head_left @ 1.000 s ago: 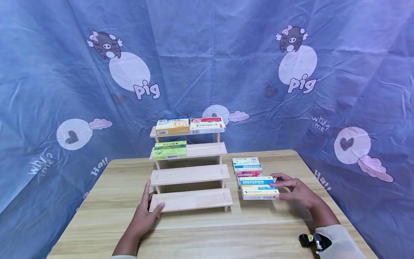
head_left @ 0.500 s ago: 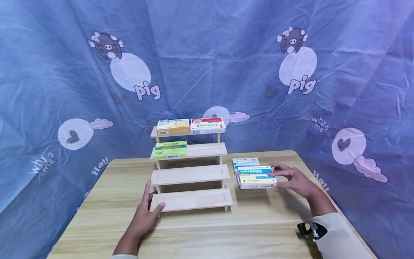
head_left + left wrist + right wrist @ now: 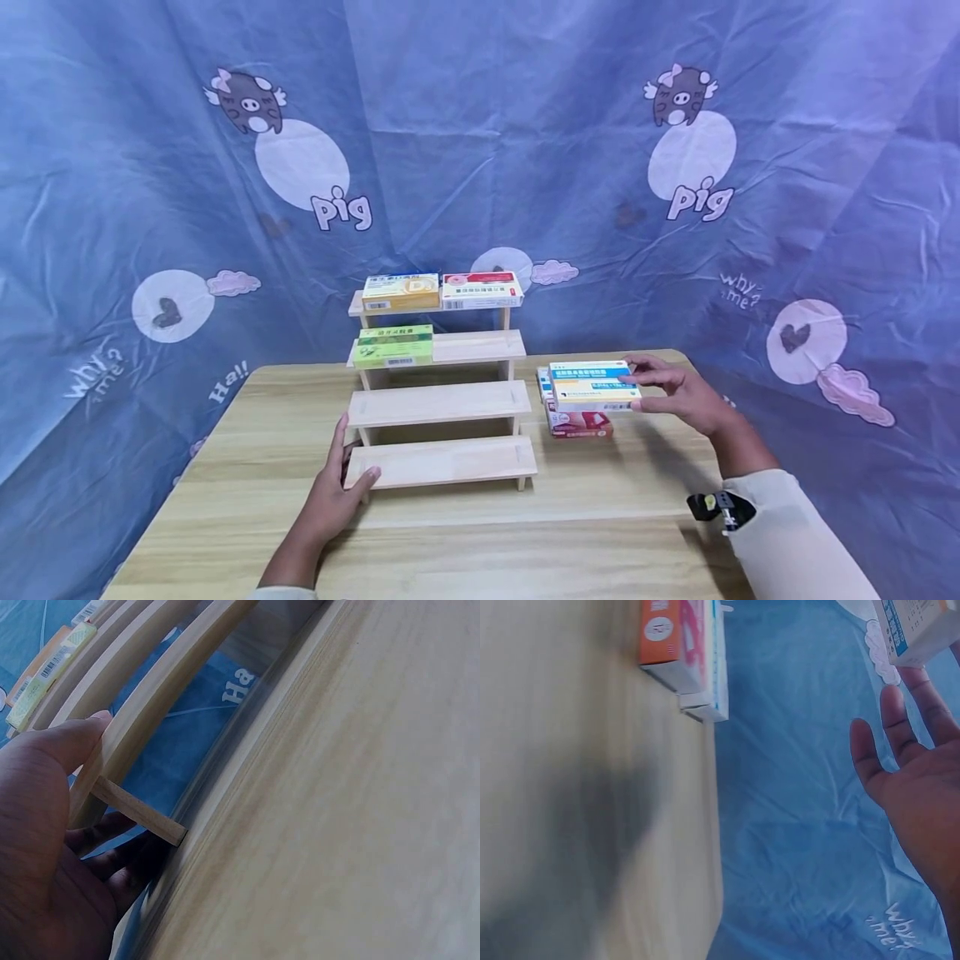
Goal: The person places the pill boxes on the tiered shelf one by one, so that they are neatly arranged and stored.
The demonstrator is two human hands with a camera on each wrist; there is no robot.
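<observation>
My left hand [image 3: 330, 500] grips the left end of the lowest step of a tiered wooden display stand [image 3: 442, 463]. In the left wrist view, the thumb lies on the step and the other fingers reach beneath, near a short leg [image 3: 142, 812]. My right hand [image 3: 678, 398] pinches a white, blue and yellow medicine box [image 3: 595, 387] by its right end. Held above the table, this box overlaps a red medicine box [image 3: 581, 423] and a white-and-blue one [image 3: 543, 383] behind it. The right wrist view catches only a corner of the held box [image 3: 919, 634].
On the stand's top step sit a yellow-and-white box [image 3: 401, 293] and a red-and-white box [image 3: 482, 292]. A green box [image 3: 393, 347] occupies the left of the step below. Behind the wooden table [image 3: 450, 550] hangs a blue printed curtain [image 3: 480, 192].
My right hand has raised the white, blue and yellow box up and back, away from the front of the row, uncovering the red box's front. The left hand keeps its place.
</observation>
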